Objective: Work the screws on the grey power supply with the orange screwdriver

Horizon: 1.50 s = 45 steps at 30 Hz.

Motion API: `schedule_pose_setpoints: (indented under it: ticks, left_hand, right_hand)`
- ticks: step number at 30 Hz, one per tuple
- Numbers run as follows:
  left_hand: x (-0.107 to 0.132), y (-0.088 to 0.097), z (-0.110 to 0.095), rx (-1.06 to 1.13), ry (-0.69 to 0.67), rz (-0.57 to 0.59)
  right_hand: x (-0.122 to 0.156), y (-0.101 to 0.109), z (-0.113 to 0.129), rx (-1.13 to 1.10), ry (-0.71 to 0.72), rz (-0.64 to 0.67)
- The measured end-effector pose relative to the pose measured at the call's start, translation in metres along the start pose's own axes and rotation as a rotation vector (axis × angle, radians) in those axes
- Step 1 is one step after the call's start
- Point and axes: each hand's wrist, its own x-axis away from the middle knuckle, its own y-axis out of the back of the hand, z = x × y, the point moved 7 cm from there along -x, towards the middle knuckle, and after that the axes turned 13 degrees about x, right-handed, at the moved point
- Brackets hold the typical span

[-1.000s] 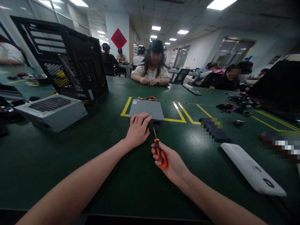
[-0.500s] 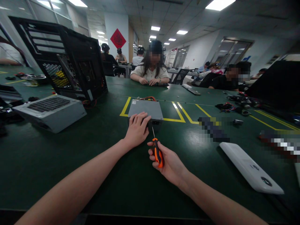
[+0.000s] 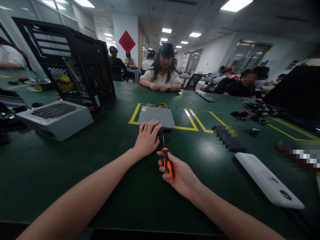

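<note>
A grey metal computer power supply (image 3: 160, 116) lies on the green table in front of me, with coloured cables at its far side. My left hand (image 3: 147, 138) rests over its near top edge, fingers on the top and thumb down by the near face, holding it. In my right hand (image 3: 181, 171) is a screwdriver (image 3: 168, 163) with an orange and black handle, gripped between thumb and fingers. Its thin shaft points up and away to the near face of the power supply. The tip is hard to see against the dark face, so contact cannot be told.
To the left stand an open black computer case (image 3: 75, 63) and a second power supply (image 3: 58, 125). At right lie a white device (image 3: 270, 180), a blurred-out dark object (image 3: 228, 138) and a tangle of cables (image 3: 243, 115). A person (image 3: 161, 73) sits across the table.
The screwdriver handle appears slightly turned in my right hand. My left hand stays on the power supply. The whole view has shifted slightly.
</note>
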Motion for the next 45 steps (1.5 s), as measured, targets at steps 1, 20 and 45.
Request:
schedule_pose_setpoints:
  ticks: [1,20,45]
  left_hand:
    - [0.0001,-0.0002,0.0003,-0.002,-0.001,0.0]
    - [0.0,-0.0002,0.0001,-0.011,-0.003,-0.005]
    - [-0.0001,0.0,-0.0004,-0.005,0.002,0.0]
  right_hand:
    - [-0.0003,0.0011,0.0002,-0.011,0.005,-0.007]
    - [-0.0012,0.0014,0.002,0.038,0.022,0.014]
    - [-0.0028,0.0104,0.0063,0.031,0.08,-0.071]
